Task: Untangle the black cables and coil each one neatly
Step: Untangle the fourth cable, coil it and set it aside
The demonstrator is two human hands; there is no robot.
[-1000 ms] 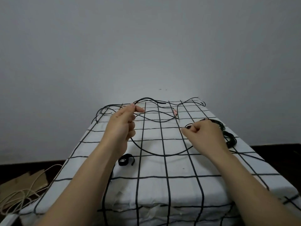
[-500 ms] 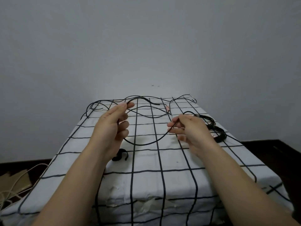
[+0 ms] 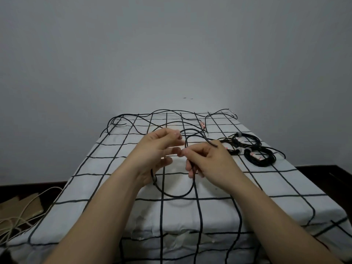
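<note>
Now, in the head view, the right hand [image 3: 207,161] pinches the black cable [image 3: 179,195] in a narrow grip above the bench [image 3: 114,187], and one loop hangs between both hands. The left hand [image 3: 154,149] has loosely bent fingers; the cable passes under its palm, but whether it grips we cannot tell. We judge that a first turn is forming. We should make every turn equal and draw the loose far length slowly, away from the two finished coils [image 3: 260,158].
</note>
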